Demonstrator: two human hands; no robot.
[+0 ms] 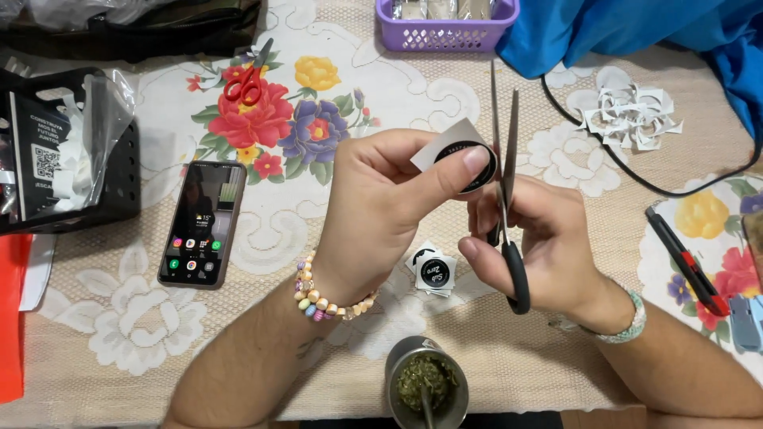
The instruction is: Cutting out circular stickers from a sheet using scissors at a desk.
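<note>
Nearest the camera, at the table's near edge, stands a metal cup (427, 381) packed with green herb and a metal straw. Just beyond it lies a small stack of cut labels (433, 272), white squares with black circles.

Above these, the person's left hand (381, 206), with a beaded bracelet at the wrist, pinches a paper label (457, 155) between thumb and forefinger; the label bears a black disc and has a white corner left. The right hand (540, 238) is closed through the black handles of a pair of scissors (505, 171), blades pointing away and slightly parted beside the disc's right edge.

Cutting cleanly here likely means turning the paper into the blades rather than steering the scissors, keeping the thumb clear.

Left of the hands lies a smartphone (200, 224), well apart; farther left, a black box of papers (67, 151). To the right lie a red-and-black utility knife (687, 260) and a black cable (636, 175). Farther off are red-handled scissors (248, 78), paper offcuts (632, 115) and a purple basket (445, 24). The lace-and-flower tablecloth (262, 238) is bare between phone and hands.
</note>
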